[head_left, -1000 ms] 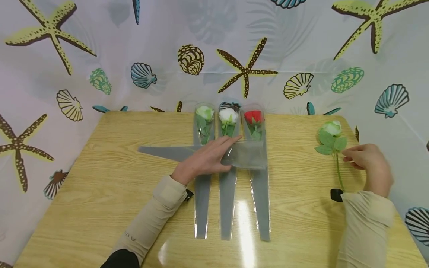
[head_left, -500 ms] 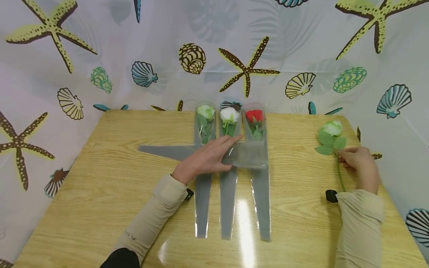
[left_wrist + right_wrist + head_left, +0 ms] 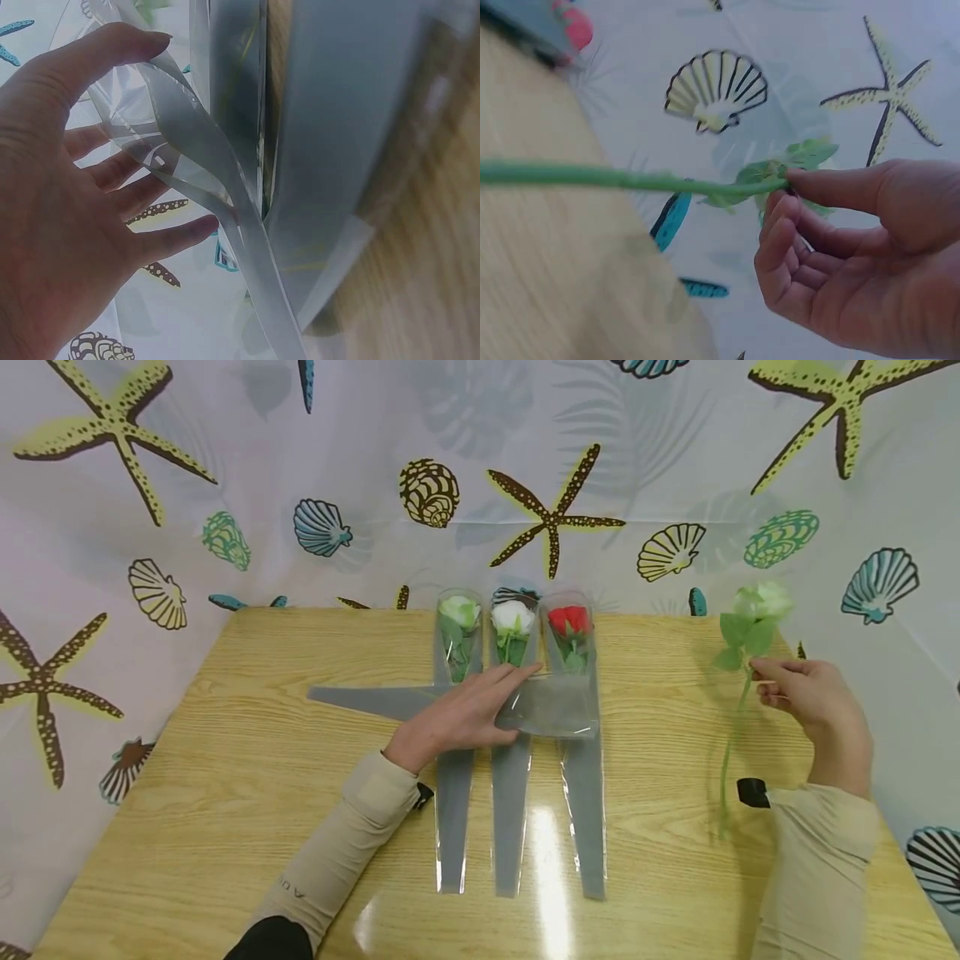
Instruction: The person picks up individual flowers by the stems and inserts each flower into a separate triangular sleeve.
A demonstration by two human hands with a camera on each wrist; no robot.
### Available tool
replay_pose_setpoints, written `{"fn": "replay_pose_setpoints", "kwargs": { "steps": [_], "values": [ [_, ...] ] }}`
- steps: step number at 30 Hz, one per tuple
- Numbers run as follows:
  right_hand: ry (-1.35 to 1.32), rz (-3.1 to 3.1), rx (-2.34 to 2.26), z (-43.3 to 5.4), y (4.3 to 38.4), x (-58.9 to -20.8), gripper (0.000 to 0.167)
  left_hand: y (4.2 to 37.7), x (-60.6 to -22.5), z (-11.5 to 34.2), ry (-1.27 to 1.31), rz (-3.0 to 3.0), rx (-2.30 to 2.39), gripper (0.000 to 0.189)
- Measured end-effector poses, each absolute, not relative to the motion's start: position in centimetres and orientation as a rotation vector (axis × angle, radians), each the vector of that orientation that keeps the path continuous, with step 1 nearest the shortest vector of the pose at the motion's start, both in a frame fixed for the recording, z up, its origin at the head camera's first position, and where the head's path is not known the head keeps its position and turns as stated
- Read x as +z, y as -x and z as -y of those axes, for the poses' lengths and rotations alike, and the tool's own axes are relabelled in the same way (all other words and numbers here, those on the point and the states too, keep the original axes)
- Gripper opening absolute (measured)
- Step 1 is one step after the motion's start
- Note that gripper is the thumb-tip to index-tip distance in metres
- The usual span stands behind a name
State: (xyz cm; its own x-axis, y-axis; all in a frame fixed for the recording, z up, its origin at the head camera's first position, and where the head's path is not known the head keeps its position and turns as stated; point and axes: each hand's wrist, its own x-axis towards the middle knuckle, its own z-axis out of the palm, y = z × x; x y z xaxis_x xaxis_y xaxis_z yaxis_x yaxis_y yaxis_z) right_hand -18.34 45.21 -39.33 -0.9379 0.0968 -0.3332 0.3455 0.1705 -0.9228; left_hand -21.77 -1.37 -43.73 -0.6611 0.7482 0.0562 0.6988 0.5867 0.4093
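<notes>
My left hand [image 3: 465, 714] spans a grey-and-clear plastic flower sleeve [image 3: 558, 706], which lies crosswise over three wrapped roses. In the left wrist view the thumb and fingers hold opposite edges of this sleeve [image 3: 184, 124], and its clear wide end bulges. On the right, my right hand [image 3: 813, 693] pinches the stem of a pale green artificial rose [image 3: 761, 602] just below its leaves. Most of the stem [image 3: 630, 178] hangs free, as the right wrist view shows. The wrapped roses are green [image 3: 459, 612], white [image 3: 513, 618] and red [image 3: 567, 622].
The wrapped roses lie side by side on a wooden table [image 3: 660, 860], their narrow ends toward me. A white curtain [image 3: 360, 435] printed with shells and starfish stands behind and at both sides. Bare wood shows left and right of the sleeves.
My right hand has reached the pale green rose, pinched its stem and lifted it off the table, the stem's lower end swinging left. The left hand and its sleeve have stayed put.
</notes>
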Motion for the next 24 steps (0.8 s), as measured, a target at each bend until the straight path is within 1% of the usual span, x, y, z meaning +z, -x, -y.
{"fn": "replay_pose_setpoints", "kwargs": {
  "steps": [4,5,10,13,16,20,24],
  "values": [
    [-0.327,-2.039,-2.449,-42.6,17.6,-36.4,0.009,21.8,-43.7,1.4,-1.228,-2.692,0.607,0.096],
    [-0.319,-2.061,-2.547,-41.8,17.4,-35.7,0.009,21.8,-43.7,1.4,-1.228,-2.693,0.607,0.096],
    [-0.330,-2.261,-3.007,-37.9,16.6,-33.1,0.022,21.8,-43.7,1.4,-1.226,-2.691,0.611,0.096],
    [-0.217,-2.326,-3.162,-36.2,16.1,-32.3,0.026,21.7,-43.6,1.5,-1.220,-2.685,0.616,0.096],
    [-0.135,-2.327,-3.245,-35.0,15.8,-31.8,0.023,21.7,-43.6,1.5,-1.221,-2.683,0.615,0.096],
    [-0.130,-2.279,-3.345,-33.9,15.5,-31.1,0.020,21.7,-43.6,1.5,-1.225,-2.681,0.615,0.095],
    [-0.120,-2.260,-3.379,-33.1,15.2,-30.7,0.021,21.7,-43.6,1.5,-1.222,-2.681,0.616,0.095]
  ]
}}
